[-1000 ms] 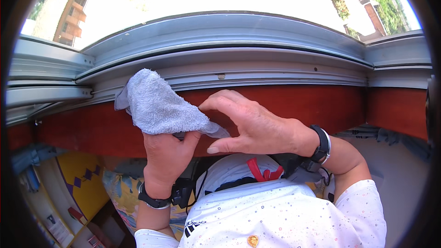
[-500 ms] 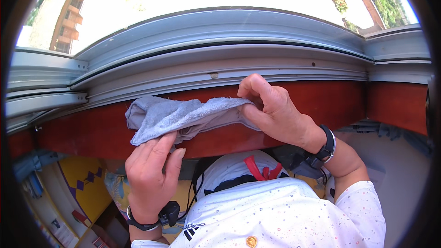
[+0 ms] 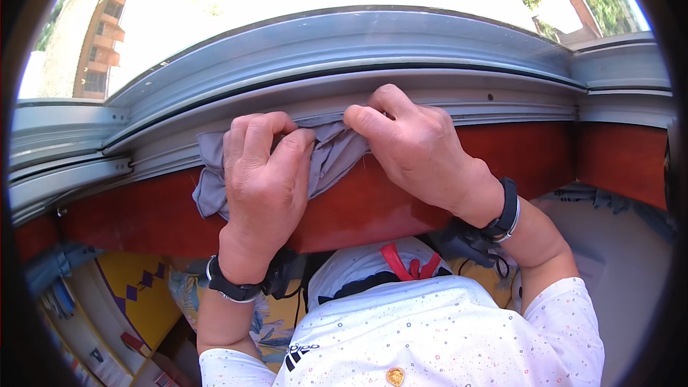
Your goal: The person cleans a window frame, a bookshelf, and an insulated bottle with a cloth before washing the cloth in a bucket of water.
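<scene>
A crumpled grey cloth point(image 3: 333, 154) lies across the metal window track point(image 3: 459, 113) and hangs over the dark red wooden sill point(image 3: 430, 172). My left hand point(image 3: 261, 175) is closed on the cloth's middle, fingers bent down at the track; part of the cloth is hidden behind it. Close by on the right, my right hand point(image 3: 408, 143) pinches the cloth's right end, thumb and fingers at the edge of the track. The cloth's left end spreads loosely beyond my left hand.
Beyond the track stands the light grey window frame point(image 3: 344, 39), with bright glass above it. A sliding sash end point(image 3: 79, 179) juts in at the left. Below the sill on the left are a shelf point(image 3: 100, 315) and a yellow panel point(image 3: 136, 287).
Both hands have moved forward to the window track and closer together. The cloth, stretched over the sill before, is now bunched and partly on the track. My left hand has closed on it.
</scene>
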A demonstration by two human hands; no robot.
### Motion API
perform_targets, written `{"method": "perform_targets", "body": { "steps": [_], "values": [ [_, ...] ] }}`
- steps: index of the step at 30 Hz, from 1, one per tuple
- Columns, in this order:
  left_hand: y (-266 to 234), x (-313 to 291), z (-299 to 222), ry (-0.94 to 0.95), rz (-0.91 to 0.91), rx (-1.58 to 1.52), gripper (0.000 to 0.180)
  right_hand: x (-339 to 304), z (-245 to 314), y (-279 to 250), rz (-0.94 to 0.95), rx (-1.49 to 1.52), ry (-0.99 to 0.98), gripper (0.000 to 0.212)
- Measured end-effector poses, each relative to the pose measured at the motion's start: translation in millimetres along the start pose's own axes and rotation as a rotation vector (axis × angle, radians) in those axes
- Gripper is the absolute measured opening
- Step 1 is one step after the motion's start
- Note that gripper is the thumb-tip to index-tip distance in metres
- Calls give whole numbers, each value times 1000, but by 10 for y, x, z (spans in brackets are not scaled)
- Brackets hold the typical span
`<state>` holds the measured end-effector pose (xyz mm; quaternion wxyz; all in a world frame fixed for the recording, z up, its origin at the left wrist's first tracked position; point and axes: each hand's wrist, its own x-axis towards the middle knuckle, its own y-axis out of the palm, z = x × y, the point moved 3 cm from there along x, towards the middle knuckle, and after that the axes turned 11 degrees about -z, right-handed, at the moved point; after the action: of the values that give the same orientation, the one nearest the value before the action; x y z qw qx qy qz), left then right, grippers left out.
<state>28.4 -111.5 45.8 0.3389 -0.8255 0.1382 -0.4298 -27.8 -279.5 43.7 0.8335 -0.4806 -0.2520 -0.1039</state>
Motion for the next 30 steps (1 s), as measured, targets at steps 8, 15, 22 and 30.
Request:
{"method": "perform_targets", "body": {
  "steps": [8,15,22,30],
  "values": [
    [93,-52,-86,-26,109,41,26,29,89,-40,65,-45,-25,23],
    [106,7,-18,-46,221,124,32,104,55,116,262,-81,-42,18],
    [21,-121,-19,-20,220,119,38,31,42,134,174,-63,-115,22],
    [200,-76,-95,25,177,149,38,145,2,51,328,-74,-75,13]
  ]
}}
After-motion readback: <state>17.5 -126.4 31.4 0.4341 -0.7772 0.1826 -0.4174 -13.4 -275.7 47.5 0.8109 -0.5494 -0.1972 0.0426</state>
